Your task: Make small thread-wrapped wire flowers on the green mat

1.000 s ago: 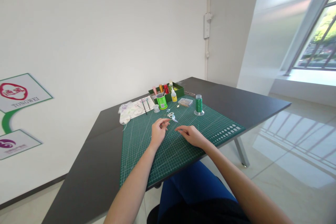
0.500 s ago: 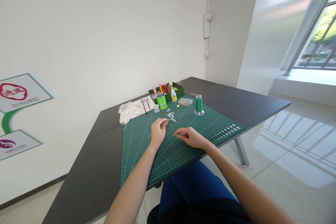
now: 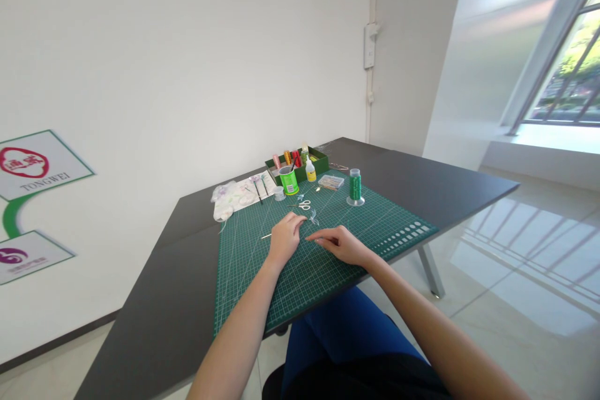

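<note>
My left hand [image 3: 285, 236] is closed in a pinch above the cutting mat [image 3: 248, 275]. Its fingers grip a thin stem with pale, translucent petals [image 3: 313, 219] at the tip. From behind that hand pokes a slim light stick [image 3: 266, 236]; whether it is part of the stem I cannot tell. Just to the right, my right hand [image 3: 342, 245] has its thumb and fingertips together, close to the left fingertips. What it pinches is too fine to make out. White-handled scissors [image 3: 305, 205] lie beyond the petals. A spool of green thread [image 3: 355, 189] stands upright past my right hand.
Toward the back are a green can [image 3: 289, 182], a glue bottle [image 3: 310, 171], a clear case [image 3: 331, 182], and a green box [image 3: 321, 164] with coloured spools. A small white spool [image 3: 279, 194] sits beside a paper sheet [image 3: 240, 195] with brushes. The dark table [image 3: 154, 287] surrounds the mat.
My left hand has turned slightly, and the petals have swung a little right and toward me. My right fingertips have shifted slightly left. More of the light stick shows.
</note>
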{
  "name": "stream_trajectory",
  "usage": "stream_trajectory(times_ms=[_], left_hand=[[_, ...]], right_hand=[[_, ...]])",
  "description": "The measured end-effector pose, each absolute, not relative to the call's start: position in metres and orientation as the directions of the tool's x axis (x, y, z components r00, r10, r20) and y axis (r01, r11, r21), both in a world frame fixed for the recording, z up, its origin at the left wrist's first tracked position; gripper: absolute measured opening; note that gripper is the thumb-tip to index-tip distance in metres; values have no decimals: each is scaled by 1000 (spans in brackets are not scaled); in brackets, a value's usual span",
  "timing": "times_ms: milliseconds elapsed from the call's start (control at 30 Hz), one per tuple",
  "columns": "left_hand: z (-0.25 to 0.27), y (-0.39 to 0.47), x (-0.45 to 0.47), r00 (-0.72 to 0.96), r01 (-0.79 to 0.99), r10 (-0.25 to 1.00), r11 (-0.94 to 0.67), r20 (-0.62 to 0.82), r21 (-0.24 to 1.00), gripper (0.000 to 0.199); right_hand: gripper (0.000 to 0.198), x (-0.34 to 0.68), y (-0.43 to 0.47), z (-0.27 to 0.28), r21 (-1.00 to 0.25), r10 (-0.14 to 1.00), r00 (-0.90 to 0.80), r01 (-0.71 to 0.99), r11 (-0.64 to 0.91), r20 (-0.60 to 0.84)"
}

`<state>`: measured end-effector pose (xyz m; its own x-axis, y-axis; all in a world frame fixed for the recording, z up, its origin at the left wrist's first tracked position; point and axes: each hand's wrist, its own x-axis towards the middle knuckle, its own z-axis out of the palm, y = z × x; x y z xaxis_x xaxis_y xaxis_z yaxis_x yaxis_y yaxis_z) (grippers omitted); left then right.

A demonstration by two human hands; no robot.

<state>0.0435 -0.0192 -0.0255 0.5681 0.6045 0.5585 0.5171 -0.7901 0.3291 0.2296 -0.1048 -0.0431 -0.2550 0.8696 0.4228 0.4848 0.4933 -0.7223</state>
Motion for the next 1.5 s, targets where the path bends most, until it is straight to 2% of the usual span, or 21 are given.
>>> stream_trajectory(times_ms=[333, 667, 867, 1167, 1500], left_hand=[[-25, -21, 43, 662, 489, 556, -829, 503, 272, 36], [-21, -23, 45, 687, 478, 536, -842, 491, 251, 32], [-18, -25, 45, 702, 467, 517, -853, 490, 231, 29], [-20, -22, 46, 700, 426, 508, -861, 502, 278, 25], [-20, -22, 45, 706, 389, 502, -864, 500, 320, 24]], right_hand=[[41, 231, -105, -44, -745, 867, -167, 453, 490, 469], [52, 233, -102, -45, -777, 872, 7, 456, 434, 490], [51, 234, -100, -47, -784, 877, 32, 463, 413, 480], [50, 235, -99, -48, -793, 876, 77, 468, 391, 477], [50, 236, -97, -52, -837, 892, 90, 398, 375, 443]])
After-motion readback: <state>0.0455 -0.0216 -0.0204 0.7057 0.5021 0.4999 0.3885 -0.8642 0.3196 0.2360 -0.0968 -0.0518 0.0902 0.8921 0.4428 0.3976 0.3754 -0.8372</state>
